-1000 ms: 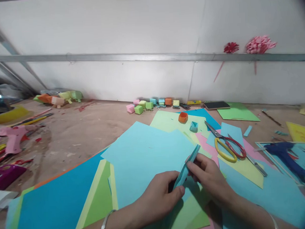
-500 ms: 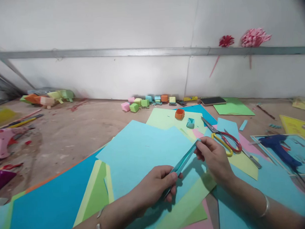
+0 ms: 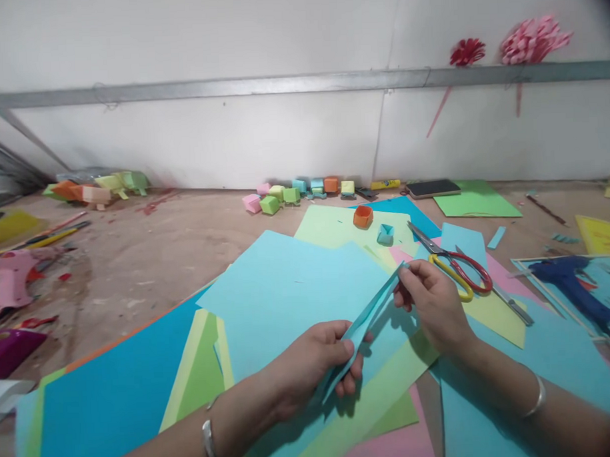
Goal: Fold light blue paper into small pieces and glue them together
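A folded strip of light blue paper (image 3: 370, 306) slants between my two hands, above the stacked sheets. My left hand (image 3: 327, 361) is closed round its lower part, thumb on top and fingers beneath. At the upper end, my right hand (image 3: 430, 301) pinches the strip's tip between thumb and fingers. The strip's long edges stand slightly apart, so a narrow gap shows along it. Beneath lies a large light blue sheet (image 3: 286, 276). Scissors (image 3: 459, 266) with one red and one yellow handle rest just beyond my right hand.
Small open paper boxes, one orange (image 3: 363, 216) and one blue (image 3: 385, 234), sit past the sheets. Several folded paper cubes (image 3: 270, 204) line the wall. A blue glue gun (image 3: 572, 286) lies at right, a pink glue gun (image 3: 14, 272) at left. A phone (image 3: 434, 188) lies at the back.
The folded strip has spread a little wider between my hands, and its face has turned. The camera view has shifted slightly; both hands keep their hold.
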### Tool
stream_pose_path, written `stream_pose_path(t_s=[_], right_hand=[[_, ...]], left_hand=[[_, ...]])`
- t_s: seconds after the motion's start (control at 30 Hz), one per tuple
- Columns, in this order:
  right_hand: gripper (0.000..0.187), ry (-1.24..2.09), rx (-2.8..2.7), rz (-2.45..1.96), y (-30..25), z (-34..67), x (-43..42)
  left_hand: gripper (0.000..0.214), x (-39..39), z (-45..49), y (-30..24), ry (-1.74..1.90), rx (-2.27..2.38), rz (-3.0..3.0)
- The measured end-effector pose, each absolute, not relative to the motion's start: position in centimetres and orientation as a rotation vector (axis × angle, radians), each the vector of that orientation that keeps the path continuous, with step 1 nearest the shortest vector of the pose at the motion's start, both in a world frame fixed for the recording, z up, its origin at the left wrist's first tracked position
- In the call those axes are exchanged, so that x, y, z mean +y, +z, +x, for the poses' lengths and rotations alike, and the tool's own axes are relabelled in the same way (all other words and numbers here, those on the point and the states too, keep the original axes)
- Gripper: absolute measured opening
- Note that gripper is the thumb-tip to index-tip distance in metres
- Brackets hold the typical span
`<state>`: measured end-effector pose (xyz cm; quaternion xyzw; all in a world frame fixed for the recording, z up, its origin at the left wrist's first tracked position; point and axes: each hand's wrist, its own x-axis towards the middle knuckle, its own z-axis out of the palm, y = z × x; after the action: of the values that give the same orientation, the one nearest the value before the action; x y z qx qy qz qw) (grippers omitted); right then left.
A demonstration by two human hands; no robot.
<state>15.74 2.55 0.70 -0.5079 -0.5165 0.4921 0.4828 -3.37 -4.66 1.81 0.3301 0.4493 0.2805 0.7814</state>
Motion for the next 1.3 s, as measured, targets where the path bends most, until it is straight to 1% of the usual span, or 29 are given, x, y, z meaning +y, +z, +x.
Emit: stream_pose_path(t_s=[0.17, 0.23, 0.33, 0.4, 0.57, 0.63, 0.7, 0.73, 0.77, 0.8, 0.87, 0.9, 0.93, 1.0, 1.1, 1.2, 1.3], right_hand=[[0.026, 1.257, -1.224, -1.254, 0.9, 15.8, 2.6], [0.027, 1.247, -1.226, -1.26, 1.0, 15.8, 2.6], [0.027, 1.23, -1.219, -1.27, 0.9, 15.8, 2.7], [0.026, 1.226, -1.214, -1.279, 0.7, 15.8, 2.7], [0.025, 1.221, -1.18, -1.275, 0.7, 15.9, 2.9], [0.03, 1.239, -1.17, -1.282, 0.9, 16.0, 2.9], [0.032, 1.286, -1.203, -1.31, 1.1, 16.1, 3.0], [0.029, 1.309, -1.241, -1.328, 1.2, 16.2, 3.0], [0.024, 1.313, -1.294, -1.352, 1.2, 16.3, 3.1], [0.017, 1.285, -1.375, -1.381, 1.1, 16.4, 3.2], [0.007, 1.11, -1.619, -1.42, 0.7, 16.5, 3.5], [0.006, 0.972, -1.767, -1.415, 0.4, 16.6, 3.6], [0.008, 0.816, -1.919, -1.39, 0.0, 16.8, 3.7], [0.012, 0.497, -2.169, -1.295, -0.7, 17.0, 3.9], [0.018, 0.076, -2.375, -1.136, -1.7, 17.1, 4.1], [0.026, -0.253, -2.474, -0.946, -1.9, 17.0, 4.1], [0.03, -0.449, -2.538, -0.8, -1.6, 16.8, 3.8]], left_hand=[[0.014, -5.0, -3.2, 2.1, 0.527, 0.995, 0.872], [0.01, -4.9, -3.1, 2.3, 0.5, 1.04, 0.908], [0.019, -4.8, -3.0, 2.5, 0.485, 1.085, 0.873], [0.021, -4.7, -2.9, 2.6, 0.485, 1.132, 0.925], [0.023, -4.4, -3.4, 2.8, 0.437, 1.282, 1.2], [0.024, -4.0, -4.2, 2.7, 0.391, 1.312, 1.315], [0.024, -3.6, -5.2, 2.5, 0.328, 1.378, 1.564], [0.025, -3.3, -5.7, 2.3, 0.299, 1.437, 1.716], [0.03, -3.1, -6.1, 2.2, 0.27, 1.494, 1.862], [0.04, -2.9, -6.6, 2.1, 0.236, 1.542, 1.989], [0.059, -2.6, -7.3, 1.9, 0.192, 1.61, 2.17], [0.062, -2.5, -7.5, 1.9, 0.178, 1.633, 2.218], [0.06, -2.4, -7.7, 1.9, 0.165, 1.657, 2.245], [0.046, -2.3, -7.8, 2.0, 0.127, 1.704, 2.267], [0.03, -2.2, -7.8, 2.2, 0.046, 1.725, 2.331], [0.026, -2.0, -7.7, 2.2, -0.027, 1.74, 2.441], [0.024, -2.0, -7.6, 2.2, -0.154, 1.758, 2.506]])
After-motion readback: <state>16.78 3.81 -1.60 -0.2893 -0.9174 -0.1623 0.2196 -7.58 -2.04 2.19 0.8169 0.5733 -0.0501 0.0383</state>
